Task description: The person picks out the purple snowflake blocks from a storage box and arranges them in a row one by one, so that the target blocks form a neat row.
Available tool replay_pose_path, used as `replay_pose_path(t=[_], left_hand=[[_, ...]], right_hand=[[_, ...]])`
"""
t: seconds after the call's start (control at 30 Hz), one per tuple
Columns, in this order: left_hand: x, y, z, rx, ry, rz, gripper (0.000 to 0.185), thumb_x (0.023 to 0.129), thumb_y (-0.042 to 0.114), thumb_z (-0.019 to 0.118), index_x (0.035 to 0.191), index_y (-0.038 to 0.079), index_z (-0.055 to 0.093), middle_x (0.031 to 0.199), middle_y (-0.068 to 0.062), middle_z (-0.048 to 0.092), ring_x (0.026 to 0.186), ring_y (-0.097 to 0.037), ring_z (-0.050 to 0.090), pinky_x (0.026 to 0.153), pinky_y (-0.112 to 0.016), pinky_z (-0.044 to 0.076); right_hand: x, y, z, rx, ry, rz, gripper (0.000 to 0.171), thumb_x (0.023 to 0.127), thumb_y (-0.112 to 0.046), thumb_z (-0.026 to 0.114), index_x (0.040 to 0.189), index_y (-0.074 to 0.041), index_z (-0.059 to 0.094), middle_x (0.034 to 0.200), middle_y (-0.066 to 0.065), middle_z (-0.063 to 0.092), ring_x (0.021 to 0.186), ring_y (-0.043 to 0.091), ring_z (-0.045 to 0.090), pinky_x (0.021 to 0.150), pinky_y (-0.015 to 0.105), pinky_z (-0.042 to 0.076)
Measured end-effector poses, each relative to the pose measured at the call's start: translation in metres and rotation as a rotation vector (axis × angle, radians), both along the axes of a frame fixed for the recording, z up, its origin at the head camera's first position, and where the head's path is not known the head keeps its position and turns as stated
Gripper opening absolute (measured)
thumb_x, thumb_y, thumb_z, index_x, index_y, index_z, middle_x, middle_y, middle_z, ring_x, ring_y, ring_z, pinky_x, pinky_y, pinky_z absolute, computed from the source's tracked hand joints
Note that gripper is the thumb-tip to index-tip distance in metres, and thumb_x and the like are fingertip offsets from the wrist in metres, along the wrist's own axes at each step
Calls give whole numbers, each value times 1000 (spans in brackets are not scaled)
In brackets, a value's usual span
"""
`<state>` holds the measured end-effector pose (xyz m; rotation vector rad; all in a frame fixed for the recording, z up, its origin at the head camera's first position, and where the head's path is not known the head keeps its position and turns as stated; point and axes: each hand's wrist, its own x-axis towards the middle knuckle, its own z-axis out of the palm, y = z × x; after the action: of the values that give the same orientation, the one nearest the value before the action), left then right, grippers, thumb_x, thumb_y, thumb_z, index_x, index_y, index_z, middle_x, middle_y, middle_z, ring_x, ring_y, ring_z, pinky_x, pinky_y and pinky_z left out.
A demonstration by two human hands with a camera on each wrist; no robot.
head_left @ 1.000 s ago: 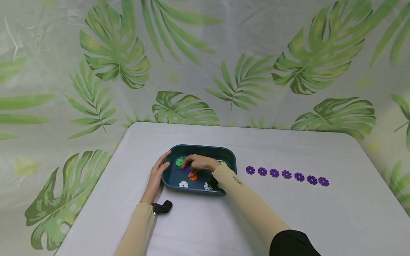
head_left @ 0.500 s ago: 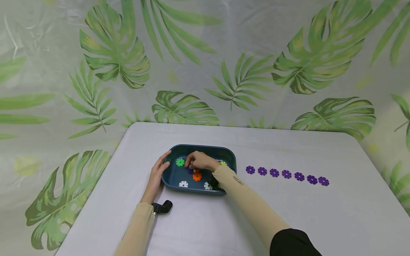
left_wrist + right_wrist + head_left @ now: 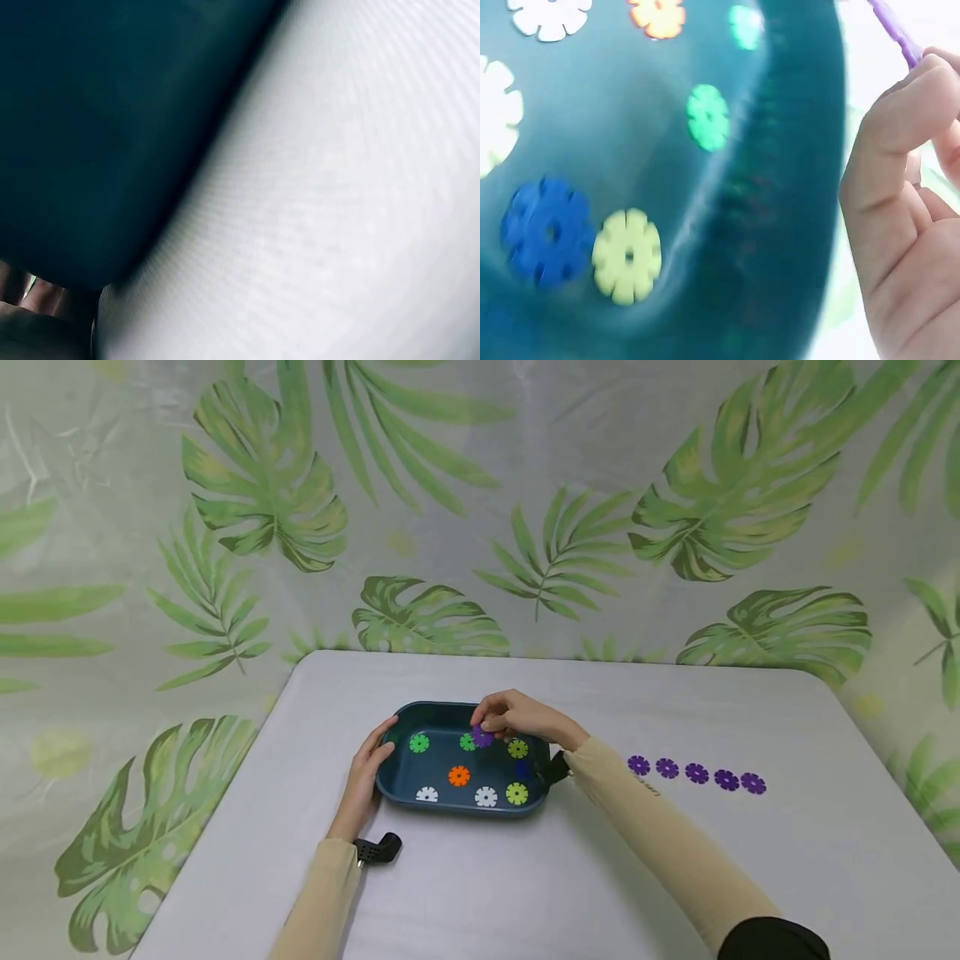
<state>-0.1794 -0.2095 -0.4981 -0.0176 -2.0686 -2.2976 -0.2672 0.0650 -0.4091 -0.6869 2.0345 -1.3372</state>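
Observation:
At the left end of a dark teal tray (image 3: 416,768), my left hand (image 3: 362,777) grips the rim, thumb over the edge and fingers along the outer wall. In the left wrist view a few fingers (image 3: 45,296) show beside the tray's wall. Above the tray's far side, my right hand (image 3: 528,717) pinches a purple flower-shaped disc (image 3: 482,739) between thumb and fingertips. The right wrist view shows this purple disc (image 3: 896,30) edge-on. In the tray lie green discs (image 3: 419,742), an orange disc (image 3: 459,776), white discs (image 3: 486,797), yellow-green discs (image 3: 517,793) and a blue disc (image 3: 547,231).
To the tray's right, a row of purple discs (image 3: 697,773) lies on the white table (image 3: 480,893); the right sleeve (image 3: 637,806) covers its left end. A leaf-patterned curtain (image 3: 555,527) hangs behind the table.
My right hand has lifted the purple disc from among the others and moved right and away from me with it, uncovering more discs. The left hand stays at the tray's rim.

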Motion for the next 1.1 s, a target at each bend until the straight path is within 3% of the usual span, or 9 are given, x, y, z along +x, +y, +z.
replay_pose_path(t=[0.27,0.67,0.8,0.93,1.1], left_hand=[[0,-1,-5,-15,3,18,43,101,11,44,144,14,43,152,2,31,140,-10,20,114,-37,14],[3,2,-2,-22,-19,10,43,102,13,44,145,15,42,152,4,30,140,-10,20,113,-35,15],[3,1,-3,-32,-14,8,43,102,12,43,145,14,42,153,3,30,141,-10,19,114,-36,14],[3,0,-4,-31,-11,9,43,102,12,43,145,15,42,153,3,30,141,-9,19,114,-35,14],[1,0,-5,-32,-16,3,43,102,13,43,145,15,42,153,4,29,141,-9,18,114,-35,14]], right_hand=[[13,90,10,-79,-11,-130,22,96,-14,55,109,4,58,91,11,55,69,18,49,62,29,47],[41,248,-12,-110,-35,-404,28,100,-14,50,118,8,50,90,4,53,72,13,51,70,27,50],[55,295,-24,-176,-51,-488,18,100,-10,49,112,-1,59,88,1,56,71,12,53,67,24,51],[69,337,-36,-234,-110,-585,19,100,-7,48,106,-12,65,91,-1,61,74,12,56,68,23,52],[84,375,-55,-194,-173,-705,27,100,-6,46,98,-21,69,91,-7,64,73,11,57,67,21,52]])
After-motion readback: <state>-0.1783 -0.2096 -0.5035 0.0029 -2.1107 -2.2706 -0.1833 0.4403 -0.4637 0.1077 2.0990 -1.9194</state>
